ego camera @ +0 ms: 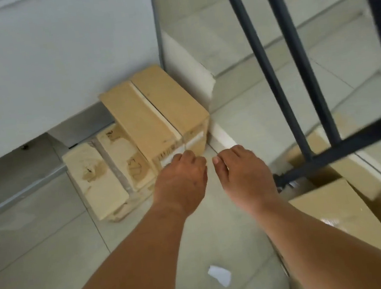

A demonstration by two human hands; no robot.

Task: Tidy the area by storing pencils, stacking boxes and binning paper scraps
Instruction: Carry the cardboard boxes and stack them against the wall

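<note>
A taped brown cardboard box (156,110) rests on a lower, pale, torn box (106,174) on the tiled floor against the wall. My left hand (181,182) hovers at the upper box's near end, fingers curled downward, fingertips touching or just off its edge. My right hand (243,176) hangs beside it over the floor, fingers curled, holding nothing. A white paper scrap (220,275) lies on the tiles between my forearms. No pencils are in view.
More cardboard boxes (344,216) sit at the right under a dark metal frame (292,82). A mirror or glass panel (216,19) leans at the corner. A grey ledge (20,186) runs along the wall at left.
</note>
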